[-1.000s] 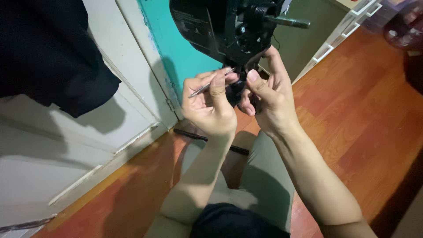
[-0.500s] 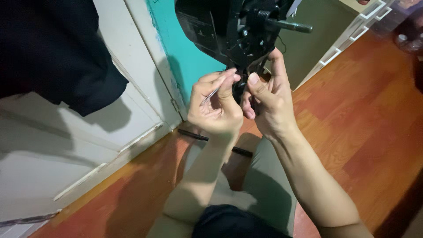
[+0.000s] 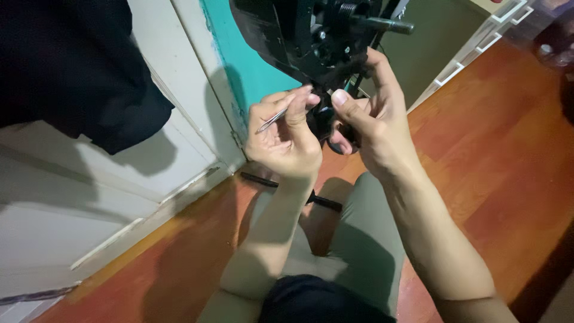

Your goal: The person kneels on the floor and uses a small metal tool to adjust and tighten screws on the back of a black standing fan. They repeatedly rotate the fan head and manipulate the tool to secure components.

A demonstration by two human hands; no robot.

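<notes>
Two bare hands were raised together under a black mechanical device (image 3: 311, 36), which hung at the top of the head view.

Left hand (image 3: 287, 140): fingers curled together, pinching a thin silver tool (image 3: 272, 118) between thumb and fingertips. The tool lay slanted, its free end pointing down and left, its upper end hidden behind the fingertips near the underside of the device.

Right hand (image 3: 373, 128): closed on a small black part (image 3: 323, 119) at the bottom of the device, thumb pressed across its front, remaining fingers wrapped behind and reaching up along the device's frame. The two hands touched or nearly touched at the black part; exact contact could not be told.

Black mechanical device: dark, with screws and a spring showing, and a grey threaded rod (image 3: 382, 25) sticking out to the right.

Surroundings:
- Teal wall panel (image 3: 245, 66) directly behind the device.
- White door (image 3: 173, 143) to the left, with a dark garment (image 3: 72, 66) hanging in front of it.
- Reddish wooden floor (image 3: 502, 149) below and to the right.
- Black rod (image 3: 281, 186) lying on the floor, beneath the left wrist.
- Person's legs in olive trousers (image 3: 359, 239), low centre, between the two forearms.
</notes>
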